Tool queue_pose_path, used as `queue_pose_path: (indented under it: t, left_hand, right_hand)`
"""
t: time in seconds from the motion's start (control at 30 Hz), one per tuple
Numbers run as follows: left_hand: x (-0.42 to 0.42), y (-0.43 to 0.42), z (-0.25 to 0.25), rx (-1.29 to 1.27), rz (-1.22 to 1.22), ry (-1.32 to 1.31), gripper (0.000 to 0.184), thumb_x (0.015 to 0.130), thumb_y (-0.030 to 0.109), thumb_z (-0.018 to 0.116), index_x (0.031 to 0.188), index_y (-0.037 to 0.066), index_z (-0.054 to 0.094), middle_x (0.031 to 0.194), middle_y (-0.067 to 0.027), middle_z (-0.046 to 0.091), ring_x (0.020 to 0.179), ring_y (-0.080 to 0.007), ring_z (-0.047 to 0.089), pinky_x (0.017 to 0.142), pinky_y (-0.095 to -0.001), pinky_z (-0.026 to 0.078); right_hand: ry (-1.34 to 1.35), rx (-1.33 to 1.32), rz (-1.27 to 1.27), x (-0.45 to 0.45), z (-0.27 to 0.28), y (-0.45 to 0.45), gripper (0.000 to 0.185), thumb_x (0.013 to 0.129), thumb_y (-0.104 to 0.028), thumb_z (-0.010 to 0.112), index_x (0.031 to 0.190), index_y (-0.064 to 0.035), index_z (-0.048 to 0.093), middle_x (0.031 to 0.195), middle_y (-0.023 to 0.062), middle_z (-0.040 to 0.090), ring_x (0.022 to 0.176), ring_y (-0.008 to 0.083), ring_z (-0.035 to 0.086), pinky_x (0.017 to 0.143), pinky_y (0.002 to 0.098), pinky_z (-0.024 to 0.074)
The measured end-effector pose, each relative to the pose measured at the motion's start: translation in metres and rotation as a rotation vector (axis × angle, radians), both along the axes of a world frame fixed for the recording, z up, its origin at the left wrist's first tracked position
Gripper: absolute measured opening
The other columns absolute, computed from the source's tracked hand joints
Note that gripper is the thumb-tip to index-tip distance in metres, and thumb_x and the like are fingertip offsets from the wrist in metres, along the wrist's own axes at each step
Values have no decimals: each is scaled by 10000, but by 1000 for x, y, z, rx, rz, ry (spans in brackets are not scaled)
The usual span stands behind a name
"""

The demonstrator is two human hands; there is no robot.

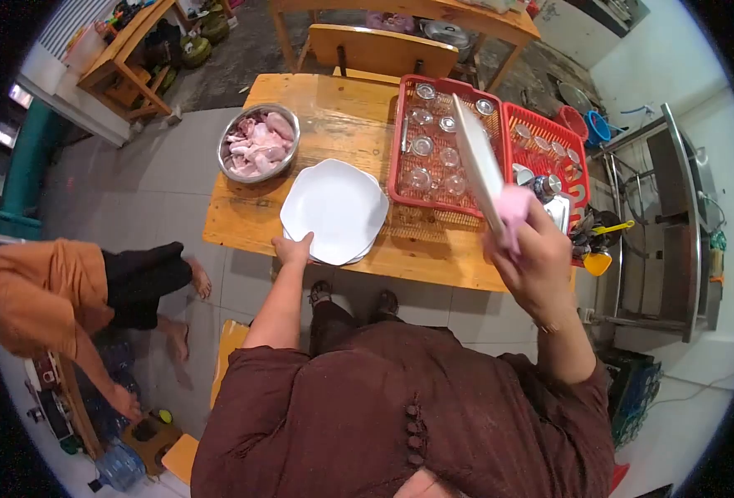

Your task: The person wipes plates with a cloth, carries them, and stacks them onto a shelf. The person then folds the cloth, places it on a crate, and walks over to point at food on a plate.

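Note:
On the wooden table, a small stack of white plates (pixel 334 207) with angular rims lies in front of me. My left hand (pixel 294 249) is at the near left edge of this stack, its thumb over the rim and other fingers partly hidden. Raised over the table's right side, my right hand (pixel 541 253) is closed around a pink cloth (pixel 513 212) and another white plate (pixel 479 153), tilted nearly edge-on to me. Behind that plate sits a red plastic basket (pixel 396 166) holding several upturned clear glasses.
A metal bowl of raw chicken pieces (pixel 259 143) stands at the table's left. Right of the glasses, a second red basket (pixel 578 166) holds glasses and metal items. A person in an orange shirt (pixel 51 286) bends down at the left. A metal rack (pixel 674 232) stands right.

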State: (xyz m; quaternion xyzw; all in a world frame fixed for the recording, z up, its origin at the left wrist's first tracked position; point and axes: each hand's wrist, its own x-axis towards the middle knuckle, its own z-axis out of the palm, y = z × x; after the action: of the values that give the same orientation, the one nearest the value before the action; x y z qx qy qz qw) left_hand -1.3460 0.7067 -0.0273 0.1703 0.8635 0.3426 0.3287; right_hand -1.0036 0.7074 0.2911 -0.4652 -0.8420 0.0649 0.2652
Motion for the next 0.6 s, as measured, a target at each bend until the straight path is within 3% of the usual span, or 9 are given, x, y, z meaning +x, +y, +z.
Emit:
queue_pose_path:
  t: [0.07, 0.13, 0.2, 0.23, 0.3, 0.4, 0.53, 0.6]
  left_hand:
    - [-7, 5, -11, -19, -28, -28, 694, 609, 155, 836, 1054, -124, 383, 1032, -261, 555, 735, -359, 644, 421, -394, 562]
    - [-9, 4, -6, -43, -49, -48, 708, 595, 116, 840, 1067, -122, 369, 1015, -250, 564, 753, -358, 645, 408, -401, 566]
    - [-4, 1, 25, -21, -43, -67, 609, 635, 115, 808, 1071, -76, 428, 1001, -227, 594, 827, -363, 640, 547, -425, 576]
    - [-11, -2, 14, -25, -47, -64, 609, 635, 115, 808, 1071, -76, 428, 1001, -227, 594, 827, -363, 640, 547, -425, 576]
    - [-25, -8, -16, 66, -287, 232, 488, 665, 99, 772, 1051, -22, 499, 993, -213, 618, 898, -355, 630, 741, -425, 531]
    - [-43, -8, -7, 1, -355, 108, 398, 682, 87, 739, 1017, 2, 542, 978, -208, 633, 923, -342, 626, 852, -404, 463]
    - [-60, -6, -21, -76, -362, 186, 434, 672, 85, 741, 1034, -20, 525, 989, -220, 617, 903, -354, 628, 812, -402, 486]
    - [-78, -4, -40, -169, -208, -243, 483, 661, 139, 755, 1031, -42, 503, 1009, -223, 588, 866, -372, 627, 780, -405, 493]
  right_hand:
    - [-179, 216, -32, -18, -29, 29, 114, 706, -108, 648, 743, -42, 563, 787, 117, 501, 695, 275, 563, 594, 386, 457]
    - [-289, 230, -11, -25, -64, 57, 73, 739, -96, 605, 719, -42, 560, 785, 108, 509, 708, 262, 567, 608, 379, 457]
    - [-335, 261, -18, -28, -100, 81, 58, 738, -92, 592, 722, -43, 565, 789, 106, 511, 713, 258, 569, 613, 375, 459]
    - [-379, 291, -23, -28, -116, 90, 46, 736, -88, 578, 725, -45, 569, 792, 104, 514, 719, 255, 572, 618, 371, 462]
    - [-401, 290, -48, -27, -144, 109, 38, 722, -84, 579, 730, -48, 572, 800, 104, 517, 720, 255, 574, 618, 371, 464]
    - [-426, 272, -99, -29, -169, 123, 47, 697, -77, 584, 739, -56, 578, 818, 103, 522, 721, 256, 578, 620, 371, 470]
    - [-463, 236, -173, -31, -189, 130, 75, 674, -76, 591, 749, -69, 588, 831, 101, 527, 730, 260, 583, 630, 367, 481]
    - [-482, 214, -204, -31, -197, 133, 76, 674, -78, 590, 749, -70, 590, 831, 100, 527, 739, 260, 584, 634, 366, 483]
